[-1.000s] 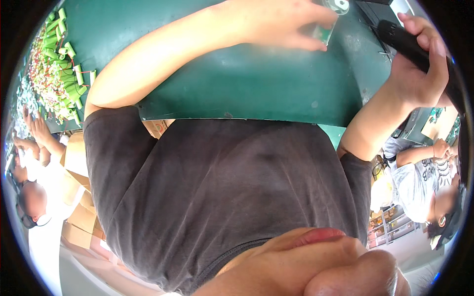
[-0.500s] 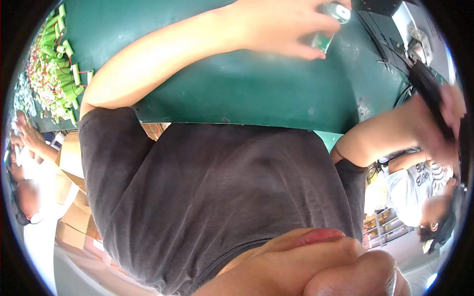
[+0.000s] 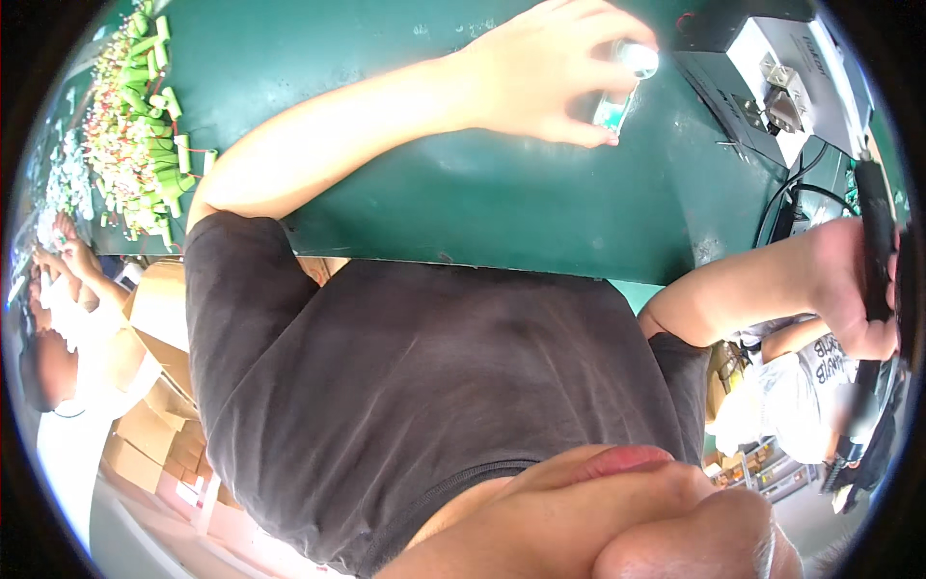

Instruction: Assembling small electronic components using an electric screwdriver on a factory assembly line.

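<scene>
My left hand [image 3: 545, 72] reaches across the green tabletop [image 3: 463, 207], its fingers closed round a small thing with a shiny, whitish round end [image 3: 638, 61] and a green part [image 3: 611, 114]. Its exact kind is hard to make out, and the palm side is hidden. At the far right, my right hand [image 3: 847, 289] is closed round a long black rod-shaped tool [image 3: 875, 232]. The tool stands nearly upright in the picture, and a dark cord-like length shows below the hand.
Several green cylindrical cells with red wires [image 3: 159, 125] are heaped at the left. A white and black box-shaped device [image 3: 820, 72] with metal fittings stands at the right, black cables [image 3: 796, 188] beside it. Other people are at both sides; cardboard boxes [image 3: 140, 449] are stacked lower left.
The whole view has shifted a little. My right hand has swung the black tool from a slant to nearly upright. My left hand keeps its hold on the small thing.
</scene>
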`<state>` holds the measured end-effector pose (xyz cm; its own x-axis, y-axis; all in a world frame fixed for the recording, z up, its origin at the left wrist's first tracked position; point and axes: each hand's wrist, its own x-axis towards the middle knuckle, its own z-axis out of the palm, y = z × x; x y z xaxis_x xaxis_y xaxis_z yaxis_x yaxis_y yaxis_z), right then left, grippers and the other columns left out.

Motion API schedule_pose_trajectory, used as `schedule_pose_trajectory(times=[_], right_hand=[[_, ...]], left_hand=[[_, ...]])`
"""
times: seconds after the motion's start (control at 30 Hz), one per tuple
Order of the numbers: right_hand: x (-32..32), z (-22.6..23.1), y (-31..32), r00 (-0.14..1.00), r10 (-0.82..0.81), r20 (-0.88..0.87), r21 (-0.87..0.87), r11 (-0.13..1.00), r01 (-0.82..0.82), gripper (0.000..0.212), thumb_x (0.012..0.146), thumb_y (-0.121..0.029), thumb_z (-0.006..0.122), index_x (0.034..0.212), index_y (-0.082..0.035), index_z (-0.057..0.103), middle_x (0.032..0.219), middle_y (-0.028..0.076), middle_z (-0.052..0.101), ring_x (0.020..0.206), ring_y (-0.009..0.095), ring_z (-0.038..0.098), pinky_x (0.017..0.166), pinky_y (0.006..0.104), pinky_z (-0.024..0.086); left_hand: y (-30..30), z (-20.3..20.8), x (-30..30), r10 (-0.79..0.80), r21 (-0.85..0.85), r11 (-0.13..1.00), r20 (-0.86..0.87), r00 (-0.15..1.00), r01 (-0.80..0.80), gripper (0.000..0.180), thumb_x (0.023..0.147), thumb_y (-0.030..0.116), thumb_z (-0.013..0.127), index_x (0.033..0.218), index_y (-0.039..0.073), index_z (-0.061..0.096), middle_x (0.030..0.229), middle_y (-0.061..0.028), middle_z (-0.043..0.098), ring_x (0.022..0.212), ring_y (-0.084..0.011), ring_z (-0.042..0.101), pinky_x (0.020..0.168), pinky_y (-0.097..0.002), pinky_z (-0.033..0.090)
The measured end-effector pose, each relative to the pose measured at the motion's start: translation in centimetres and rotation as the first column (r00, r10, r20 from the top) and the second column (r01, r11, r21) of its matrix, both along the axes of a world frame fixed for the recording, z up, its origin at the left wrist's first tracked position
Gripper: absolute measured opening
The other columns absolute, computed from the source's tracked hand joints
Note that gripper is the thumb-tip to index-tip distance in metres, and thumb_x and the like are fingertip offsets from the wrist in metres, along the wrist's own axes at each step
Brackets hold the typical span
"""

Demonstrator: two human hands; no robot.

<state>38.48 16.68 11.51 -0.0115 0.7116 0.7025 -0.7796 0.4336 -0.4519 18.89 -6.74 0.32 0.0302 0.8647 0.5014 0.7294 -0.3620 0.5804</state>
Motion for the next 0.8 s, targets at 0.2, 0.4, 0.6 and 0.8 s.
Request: schedule_pose_trajectory(times=[0.2,0.4,0.6,0.8], right_hand=[[-1.8,-4.9,-4.8,0.785,0.401,0.473,-0.085,0.907,-0.413,0.023,0.095,-0.009,0.06,0.112,0.005,0.054,0.079,0.015,0.067,0.067,0.025,0.065,0.07,0.0407,0.056],[-5.0,-6.1,-7.6,0.711,0.301,0.636,0.036,0.909,-0.416,0.046,0.087,0.001,0.072,0.126,0.006,0.048,0.079,0.003,0.063,0.065,0.009,0.056,0.064,0.0245,0.045],[-3.9,-6.1,-7.9,0.701,0.505,0.504,-0.221,0.86,-0.46,0.042,0.087,0.004,0.073,0.123,0.005,0.052,0.082,0.004,0.065,0.068,0.008,0.058,0.064,0.0244,0.045],[-3.7,-6.3,-8.0,0.716,0.432,0.548,-0.125,0.889,-0.441,0.037,0.09,0.003,0.072,0.122,0.007,0.055,0.082,0.005,0.065,0.07,0.011,0.06,0.068,0.026,0.049]], left_hand=[[1.9,2.7,-2.7,0.228,0.207,0.959,-0.146,0.963,-0.196,0.034,0.067,0.017,0.087,0.091,0.007,0.066,0.128,-0.0194,0.059,0.117,-0.0389,0.059,0.099,-0.0467,0.048],[3.9,5.4,-12.1,0.436,0.137,0.899,-0.372,0.82,-0.416,0.03,0.078,0.018,0.083,0.099,0.005,0.066,0.131,-0.0223,0.059,0.12,-0.0411,0.059,0.102,-0.043,0.049],[7.4,-3.4,-22.6,0.559,0.21,0.829,-0.363,0.745,-0.519,0.027,0.094,0.018,0.066,0.119,0.006,0.066,0.14,-0.0244,0.055,0.13,-0.0441,0.053,0.111,-0.0453,0.042],[6.1,-2.4,-20.7,0.628,0.155,0.775,-0.29,0.722,-0.613,0.019,0.094,0.011,0.062,0.111,0.006,0.069,0.127,-0.0206,0.057,0.116,-0.0403,0.056,0.102,-0.0442,0.046]])
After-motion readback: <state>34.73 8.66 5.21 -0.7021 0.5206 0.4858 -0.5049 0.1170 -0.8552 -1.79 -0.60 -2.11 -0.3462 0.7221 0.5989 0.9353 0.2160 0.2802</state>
